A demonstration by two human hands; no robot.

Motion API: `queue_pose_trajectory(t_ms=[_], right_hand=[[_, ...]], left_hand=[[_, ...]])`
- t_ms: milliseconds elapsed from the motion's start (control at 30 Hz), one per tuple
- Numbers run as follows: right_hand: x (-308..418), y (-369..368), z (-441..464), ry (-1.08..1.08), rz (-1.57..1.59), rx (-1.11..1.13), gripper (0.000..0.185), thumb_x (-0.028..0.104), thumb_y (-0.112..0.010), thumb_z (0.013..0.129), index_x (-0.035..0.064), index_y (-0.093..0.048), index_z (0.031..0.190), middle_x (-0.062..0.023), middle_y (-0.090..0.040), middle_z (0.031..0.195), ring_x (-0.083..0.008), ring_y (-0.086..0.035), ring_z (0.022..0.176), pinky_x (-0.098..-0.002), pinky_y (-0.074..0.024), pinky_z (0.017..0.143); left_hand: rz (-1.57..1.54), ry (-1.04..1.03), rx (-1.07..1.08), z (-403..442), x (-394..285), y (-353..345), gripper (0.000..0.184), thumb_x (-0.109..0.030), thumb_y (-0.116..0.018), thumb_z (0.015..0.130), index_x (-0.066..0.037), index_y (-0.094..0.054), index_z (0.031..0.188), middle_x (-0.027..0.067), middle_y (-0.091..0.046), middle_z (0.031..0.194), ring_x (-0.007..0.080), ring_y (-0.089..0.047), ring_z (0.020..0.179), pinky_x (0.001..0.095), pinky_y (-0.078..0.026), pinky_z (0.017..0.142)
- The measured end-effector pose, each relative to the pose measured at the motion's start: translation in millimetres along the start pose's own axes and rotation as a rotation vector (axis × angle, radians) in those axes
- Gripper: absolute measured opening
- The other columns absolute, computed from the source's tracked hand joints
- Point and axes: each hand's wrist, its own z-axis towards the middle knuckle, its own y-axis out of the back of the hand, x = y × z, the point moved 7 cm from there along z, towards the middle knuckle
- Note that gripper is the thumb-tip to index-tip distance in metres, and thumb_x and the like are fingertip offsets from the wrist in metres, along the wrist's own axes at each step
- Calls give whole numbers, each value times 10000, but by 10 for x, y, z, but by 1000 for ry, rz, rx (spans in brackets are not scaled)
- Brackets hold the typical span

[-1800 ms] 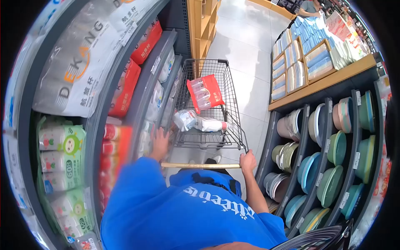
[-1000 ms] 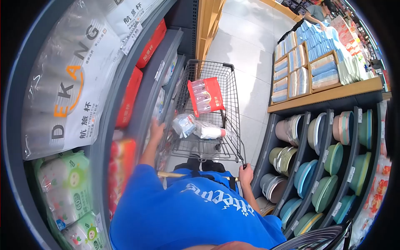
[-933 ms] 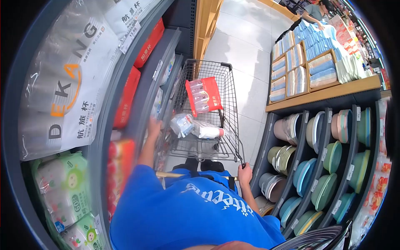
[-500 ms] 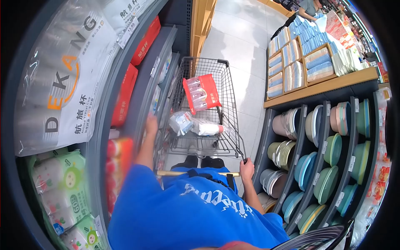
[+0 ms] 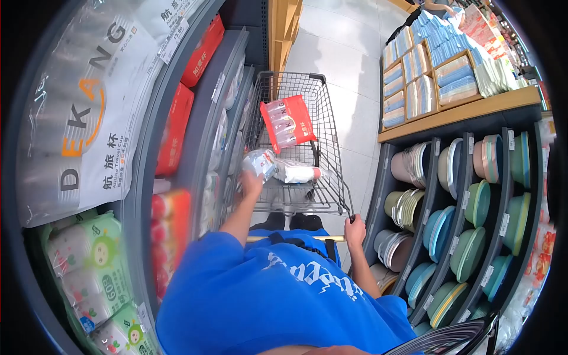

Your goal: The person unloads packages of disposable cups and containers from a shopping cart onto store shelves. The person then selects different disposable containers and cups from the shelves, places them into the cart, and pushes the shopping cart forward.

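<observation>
My left hand (image 5: 252,184) reaches into the rear left of a black wire shopping cart (image 5: 329,112). Its fingers touch a clear plastic-wrapped pack (image 5: 260,161), but their tips are blurred and partly hidden, so I cannot tell whether they grip it. To the right of that pack lies a white package (image 5: 297,172). Farther forward in the basket rests a red-and-clear pack of plastic cups (image 5: 288,122), tilted. My right hand (image 5: 355,231) is closed around the cart's handle at its right end.
Close on the left, shelves hold a large bag of cups (image 5: 89,118), red packs (image 5: 176,130) and green-wrapped rolls (image 5: 97,254). Stacked basins (image 5: 438,236) fill the right shelves beneath folded towels (image 5: 420,77). A person's arm shows at the far right. Grey tiled floor (image 5: 355,94) runs ahead.
My left hand has moved from beside the left shelf rightward into the cart, reaching the clear plastic-wrapped pack. My right hand stays on the cart handle. The view has shifted slightly.
</observation>
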Motion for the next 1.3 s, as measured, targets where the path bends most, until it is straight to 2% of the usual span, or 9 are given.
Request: queue_pose_trajectory(t_ms=[133, 233, 433, 633, 800, 900, 933, 1167, 1300], right_hand=[[-38, 14, 62, 8, 3, -27, 267, 239, -652, 875, 12, -636, 1015, -213, -704, 857, -420, -681, 850, -516, -521, 759], [-51, 11, 73, 6, 8, -12, 259, 241, -649, 874, 11, -630, 992, -217, -702, 859, -421, -679, 848, -521, -518, 757], [-84, -13, 115, -23, -2, 16, 258, 278, -651, 875, 35, -633, 958, -205, -709, 894, -423, -677, 893, -516, -527, 785], [-9, 62, 92, -11, -15, 9, 250, 251, -639, 881, 17, -615, 966, -218, -697, 873, -427, -672, 859, -522, -515, 760], [5, 66, 93, -26, -29, 25, 258, 258, -638, 875, 16, -619, 961, -214, -698, 882, -419, -672, 887, -521, -516, 778], [-26, 43, 116, -21, -37, 18, 254, 253, -637, 871, 17, -624, 962, -213, -700, 891, -416, -674, 887, -519, -517, 784], [-57, -2, 151, -16, -19, 31, 254, 251, -637, 869, 21, -632, 977, -209, -705, 905, -411, -677, 894, -513, -521, 792], [-32, 9, 135, -19, -62, 43, 269, 268, -644, 869, 42, -647, 1015, -183, -718, 925, -401, -684, 917, -499, -531, 805], [-72, -20, 148, -31, -51, 30, 262, 263, -655, 859, 46, -641, 1006, -185, -717, 916, -403, -686, 902, -495, -532, 796]], left_hand=[[40, 33, -1, 45, 33, 46, 444, -280, -799, 783, -27, -541, 1042, 203, -636, 1056, 399, -615, 1009, 493, -486, 842], [-1, 88, 109, 0, -48, 127, 460, -276, -740, 821, 26, -543, 1107, 256, -626, 1107, 425, -593, 1091, 487, -471, 932], [-74, -106, 527, -308, -501, -355, 454, -310, -718, 835, 19, -566, 1107, 256, -651, 1103, 420, -618, 1072, 476, -490, 923], [66, -104, 548, -516, -451, -1008, 649, -473, -742, 807, 1, -560, 1211, 243, -650, 1140, 397, -612, 1137, 449, -492, 938], [92, -47, 605, -471, -515, -1027, 380, -413, -689, 877, -61, -629, 1007, 175, -687, 1060, 362, -646, 1033, 477, -495, 865], [-16, -102, 584, -405, -481, -1167, 339, -372, -691, 881, -63, -623, 1002, 172, -686, 1058, 359, -652, 1013, 462, -499, 863], [-116, -48, 646, -428, -480, -1196, 356, -348, -698, 876, -38, -604, 1022, 197, -680, 1043, 378, -648, 1008, 466, -496, 865], [-182, 74, 418, -428, -492, -1265, 429, -379, -702, 869, -18, -566, 1056, 237, -659, 1049, 401, -632, 1031, 475, -481, 897], [-147, 121, 629, -356, -436, -1485, 425, -404, -677, 886, -54, -593, 1112, 214, -662, 1113, 381, -633, 1065, 473, -483, 918]])
